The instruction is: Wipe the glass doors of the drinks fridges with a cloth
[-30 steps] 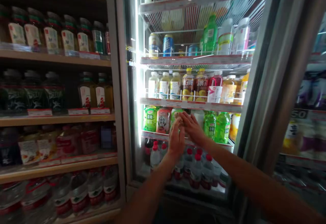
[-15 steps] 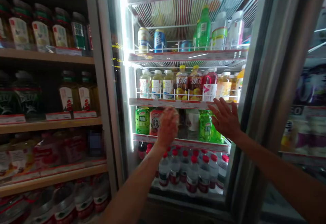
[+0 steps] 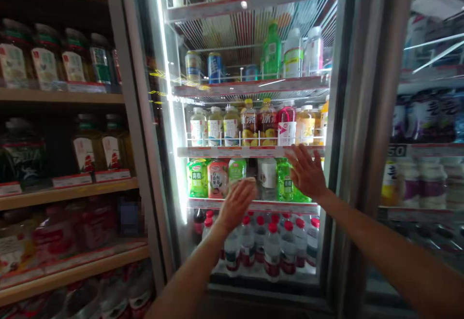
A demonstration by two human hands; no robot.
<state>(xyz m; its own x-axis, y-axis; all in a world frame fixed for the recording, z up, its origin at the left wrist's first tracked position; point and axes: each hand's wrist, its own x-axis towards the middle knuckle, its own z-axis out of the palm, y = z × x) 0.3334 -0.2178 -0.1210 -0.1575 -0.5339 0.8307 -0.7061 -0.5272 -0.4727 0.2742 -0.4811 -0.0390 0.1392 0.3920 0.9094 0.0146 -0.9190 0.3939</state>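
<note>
My left hand [image 3: 237, 204] is in front of the lower middle of the glass-fronted drinks cooler, fingers close together. A small pale piece of cloth [image 3: 250, 181] shows at its fingertips, mostly covered by the hand. Behind that hand stand a red-labelled drink bottle [image 3: 217, 176] and a green-labelled one [image 3: 237, 168], seen through the glass. My right hand [image 3: 307, 171] is spread open, palm toward the glass door, before the shelf edge near the right door frame. Close by it is a green bottle [image 3: 285, 176]. Glass contact is hard to make out for either hand.
Several red-capped bottles [image 3: 272, 251] stand at the cooler's bottom. Upper shelves hold cans [image 3: 214, 67] and bottles. A metal door frame [image 3: 366, 116] rises at the right, with another cooler beyond. Wooden shelves [image 3: 65, 97] of bottles line the left.
My left hand has moved a little lower against the cooler, uncovering the green-labelled bottle. The right hand stays spread in nearly the same place. The whole view has shifted slightly.
</note>
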